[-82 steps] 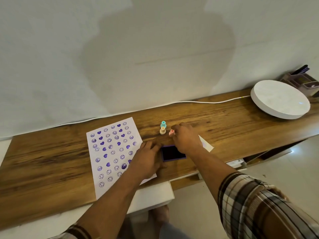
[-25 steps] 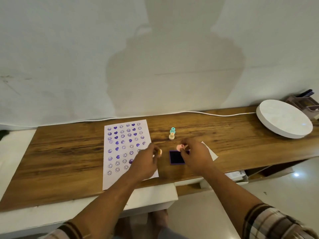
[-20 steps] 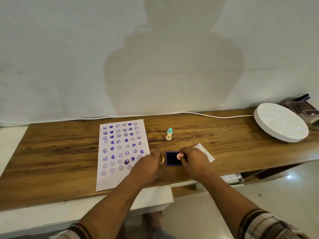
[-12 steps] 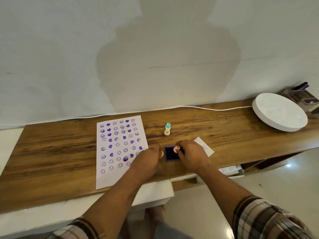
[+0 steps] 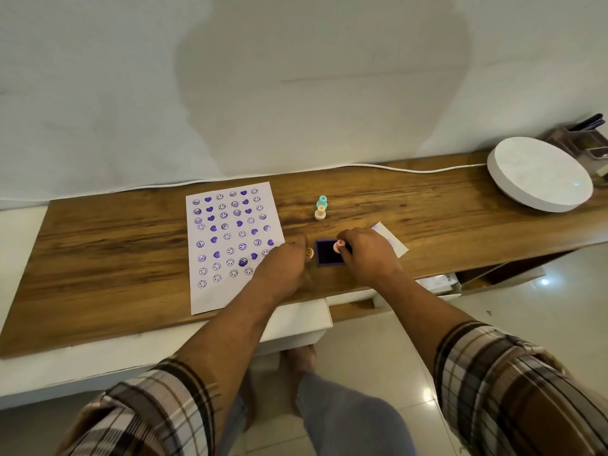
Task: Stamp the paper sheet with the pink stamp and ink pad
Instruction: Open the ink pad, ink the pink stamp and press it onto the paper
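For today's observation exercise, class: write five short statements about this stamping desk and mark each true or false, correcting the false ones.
1. The right hand holds the small pink round stamp over the dark purple square ink pad. True.
2. The white paper sheet is blank. False: purple smileys and hearts cover much of it.
3. The left hand is empty. False: it holds a small yellow stamp.
4. A teal stamp and a cream stamp stand behind the ink pad. True.
5. The white round disc lies on the paper. False: it sits at the wooden desk's far right end.
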`<state>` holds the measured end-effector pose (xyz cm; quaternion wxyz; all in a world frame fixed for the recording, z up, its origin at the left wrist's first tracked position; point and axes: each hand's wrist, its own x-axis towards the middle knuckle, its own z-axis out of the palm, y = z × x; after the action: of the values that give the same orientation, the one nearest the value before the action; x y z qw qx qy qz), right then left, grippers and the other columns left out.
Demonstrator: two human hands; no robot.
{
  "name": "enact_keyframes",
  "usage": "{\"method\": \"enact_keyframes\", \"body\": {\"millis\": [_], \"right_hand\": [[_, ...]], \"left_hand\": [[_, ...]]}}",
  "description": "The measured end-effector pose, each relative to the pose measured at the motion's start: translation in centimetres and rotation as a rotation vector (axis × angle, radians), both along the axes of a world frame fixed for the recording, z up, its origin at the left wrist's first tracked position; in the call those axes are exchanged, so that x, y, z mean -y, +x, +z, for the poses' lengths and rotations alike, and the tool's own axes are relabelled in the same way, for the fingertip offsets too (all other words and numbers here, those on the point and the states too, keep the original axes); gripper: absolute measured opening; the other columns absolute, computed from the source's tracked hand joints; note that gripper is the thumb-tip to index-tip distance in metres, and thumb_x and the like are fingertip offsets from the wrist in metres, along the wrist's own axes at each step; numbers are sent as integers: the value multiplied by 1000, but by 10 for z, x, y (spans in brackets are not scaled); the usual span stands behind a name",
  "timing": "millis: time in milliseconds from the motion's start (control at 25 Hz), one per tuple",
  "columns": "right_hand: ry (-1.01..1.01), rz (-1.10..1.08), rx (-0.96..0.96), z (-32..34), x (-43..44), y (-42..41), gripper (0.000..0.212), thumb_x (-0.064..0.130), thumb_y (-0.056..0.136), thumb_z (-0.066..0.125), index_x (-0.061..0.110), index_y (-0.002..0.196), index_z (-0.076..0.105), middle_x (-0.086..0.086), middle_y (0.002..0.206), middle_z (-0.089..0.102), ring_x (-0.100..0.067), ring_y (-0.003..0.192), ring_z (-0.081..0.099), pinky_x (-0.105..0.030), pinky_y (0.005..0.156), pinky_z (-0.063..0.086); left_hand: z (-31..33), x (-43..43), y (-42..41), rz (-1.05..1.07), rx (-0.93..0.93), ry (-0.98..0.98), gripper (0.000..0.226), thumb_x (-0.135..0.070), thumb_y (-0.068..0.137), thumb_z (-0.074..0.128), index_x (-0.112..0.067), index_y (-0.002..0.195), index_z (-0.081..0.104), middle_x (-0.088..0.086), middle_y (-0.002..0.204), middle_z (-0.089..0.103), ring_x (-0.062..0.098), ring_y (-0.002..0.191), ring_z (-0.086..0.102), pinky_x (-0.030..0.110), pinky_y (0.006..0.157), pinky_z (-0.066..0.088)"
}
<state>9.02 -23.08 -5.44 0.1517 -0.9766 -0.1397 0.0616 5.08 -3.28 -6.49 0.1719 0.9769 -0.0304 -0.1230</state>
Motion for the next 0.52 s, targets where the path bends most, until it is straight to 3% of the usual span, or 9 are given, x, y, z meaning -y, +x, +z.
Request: {"method": "enact_keyframes", "body": {"millis": [200, 360, 520], "right_hand": [[-123, 35, -18, -2, -8, 3, 24, 24, 99, 68, 22, 123, 67, -6, 119, 72, -26, 111, 61, -40, 87, 56], [-219, 62, 14, -6, -13, 1, 42, 19, 92, 76, 19, 132, 63, -9, 127, 68, -29, 120, 58, -39, 93, 54], [-203, 44, 52, -12, -13, -1, 45, 20, 94, 75, 19, 136, 62, -9, 129, 69, -29, 123, 58, -40, 95, 54]], "left_hand": [[-5, 0, -2, 15, 17, -13, 39, -10, 92, 64, -17, 126, 45, 16, 105, 69, 26, 81, 60, 39, 76, 59], [-7, 3, -2, 22, 20, -24, 42, -13, 93, 65, -18, 128, 44, 16, 111, 69, 32, 97, 66, 42, 88, 57], [-14, 4, -1, 0, 30, 19, 43, -8, 93, 61, -15, 131, 41, 20, 116, 70, 43, 115, 63, 51, 108, 47]]}}
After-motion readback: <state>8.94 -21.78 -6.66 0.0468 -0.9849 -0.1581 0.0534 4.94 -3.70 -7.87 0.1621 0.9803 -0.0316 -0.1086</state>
